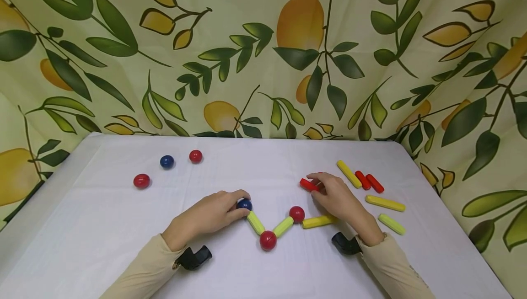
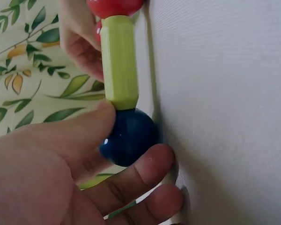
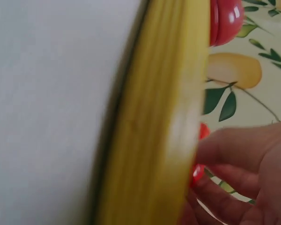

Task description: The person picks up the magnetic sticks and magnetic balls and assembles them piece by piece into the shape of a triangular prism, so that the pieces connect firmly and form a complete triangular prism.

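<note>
My left hand (image 1: 210, 214) grips a blue ball (image 1: 244, 205) between thumb and fingers at the left end of a V-shaped chain. From that ball a light green stick (image 2: 120, 63) runs to a red ball (image 1: 268, 240) at the V's point. A second light green stick (image 1: 283, 227) rises from there to another red ball (image 1: 296, 214). Beside this ball lies a yellow stick (image 1: 318, 221), its right end hidden by my right forearm. My right hand (image 1: 339, 200) pinches a short red stick (image 1: 309, 184) above the chain's right side. The yellow stick partly hides it in the right wrist view.
At the back left lie a red ball (image 1: 142, 181), a blue ball (image 1: 167, 162) and another red ball (image 1: 196, 156). Right of my right hand are yellow sticks (image 1: 385, 203), red sticks (image 1: 375, 183) and a light green stick (image 1: 392, 224). A patterned curtain (image 1: 247, 61) hangs behind the white table (image 1: 230, 271).
</note>
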Demonstrator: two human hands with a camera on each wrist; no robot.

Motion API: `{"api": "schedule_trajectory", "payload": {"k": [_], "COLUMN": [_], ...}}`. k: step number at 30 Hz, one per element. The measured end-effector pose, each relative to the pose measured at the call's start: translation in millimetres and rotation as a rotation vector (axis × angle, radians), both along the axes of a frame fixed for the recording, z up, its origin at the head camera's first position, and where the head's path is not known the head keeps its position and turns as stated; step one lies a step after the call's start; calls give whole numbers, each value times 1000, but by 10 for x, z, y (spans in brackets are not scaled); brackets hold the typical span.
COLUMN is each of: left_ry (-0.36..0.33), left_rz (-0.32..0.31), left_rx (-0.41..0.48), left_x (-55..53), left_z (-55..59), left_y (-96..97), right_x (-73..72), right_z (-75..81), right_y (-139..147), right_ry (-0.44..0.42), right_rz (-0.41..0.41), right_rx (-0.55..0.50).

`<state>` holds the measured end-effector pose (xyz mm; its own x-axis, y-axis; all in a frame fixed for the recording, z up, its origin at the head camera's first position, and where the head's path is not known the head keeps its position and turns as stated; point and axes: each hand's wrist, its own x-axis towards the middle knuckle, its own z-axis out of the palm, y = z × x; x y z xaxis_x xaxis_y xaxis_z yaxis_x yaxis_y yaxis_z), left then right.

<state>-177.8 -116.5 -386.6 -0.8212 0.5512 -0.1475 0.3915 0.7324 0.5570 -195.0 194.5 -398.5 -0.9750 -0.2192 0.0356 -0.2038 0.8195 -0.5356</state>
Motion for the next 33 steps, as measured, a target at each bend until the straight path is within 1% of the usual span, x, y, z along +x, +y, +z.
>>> {"api": "schedule_trajectory", "payload": {"k": [2,5,8,13,16,19,22,25,29,33], "left_ry": [22,55,63,72,79,68,58,49,30,17], "left_rz": [-4,-3,6,-5,-11,-7,-3,1,7,9], "left_rx": [-1,-7,-5,8,12,17,12,9,13,15], "left_x": [-15,-37,-48,-50,-52,-53,-53,-51,-42,-36], "left_z": [0,2,-4,-24,-30,-32,-27,-16,1,7], "left_y": [-17,-47,-68,-85,-83,-69,-51,-38,-27,-10], "right_x": [12,45,90,152,165,167,173,182,191,195], "right_z": [27,66,87,81,60,39,35,44,57,52], "right_y": [-23,-80,-144,-247,-284,-300,-309,-331,-372,-402], "right_ry": [-5,-37,-62,-72,-75,-72,-64,-63,-101,-151], "right_rz": [30,74,107,114,117,120,120,118,106,96], "right_rx": [-33,-91,-122,-115,-109,-110,-123,-160,-224,-240]}}
